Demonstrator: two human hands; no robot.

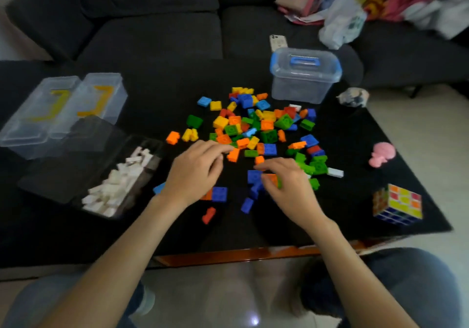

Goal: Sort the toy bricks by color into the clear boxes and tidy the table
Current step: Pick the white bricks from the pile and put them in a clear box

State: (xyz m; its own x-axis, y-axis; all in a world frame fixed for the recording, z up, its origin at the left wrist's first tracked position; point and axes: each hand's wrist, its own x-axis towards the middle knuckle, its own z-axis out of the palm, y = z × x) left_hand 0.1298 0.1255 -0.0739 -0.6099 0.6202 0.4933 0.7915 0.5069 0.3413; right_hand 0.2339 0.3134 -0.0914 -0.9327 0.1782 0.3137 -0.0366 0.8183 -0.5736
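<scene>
A pile of toy bricks [256, 127] in orange, yellow, green, blue and red covers the middle of the black table [76, 234]. My left hand [195, 173] reaches into its near edge and pinches an orange brick [233, 154] at the fingertips. My right hand [289, 188] curls thumb and fingers round another orange brick [271, 178], next to a blue brick [253, 175]. A clear box [53, 185] at the left holds several white bricks [114, 185]. Behind it stand two clear boxes [33, 127] [101, 94] with yellow clips.
A lidded clear tub with a blue handle [304, 74] stands behind the pile. A puzzle cube [397, 204], a pink toy [382, 154] and a crumpled object [352, 97] lie at the right. A white brick [335, 172] and a red brick [208, 215] lie loose. A phone [278, 42] rests on the sofa.
</scene>
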